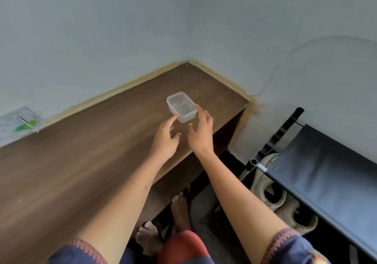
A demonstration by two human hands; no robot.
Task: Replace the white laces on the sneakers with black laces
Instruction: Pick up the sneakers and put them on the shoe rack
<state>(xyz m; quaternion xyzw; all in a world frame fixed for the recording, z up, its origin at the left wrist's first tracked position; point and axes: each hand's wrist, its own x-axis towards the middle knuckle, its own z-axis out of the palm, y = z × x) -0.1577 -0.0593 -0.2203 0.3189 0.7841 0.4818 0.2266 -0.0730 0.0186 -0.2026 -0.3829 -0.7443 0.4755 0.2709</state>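
Observation:
A small clear plastic container [181, 106] stands on the brown wooden table [85, 157] near its right end; nothing shows inside it. My left hand [166, 138] reaches toward it with fingers spread, the index fingertip at the container's near corner. My right hand [201, 132] is beside it on the right, fingers relaxed, one fingertip close to the container's right rim. Neither hand holds anything. No sneakers with laces and no black laces are in view.
Grey walls meet at the table's far corner. A black fabric rack [318, 161] stands on the right, with beige slip-on shoes [285, 206] under it. A paper with a green print [19, 125] lies at the table's left. My bare feet [161, 229] are below the table edge.

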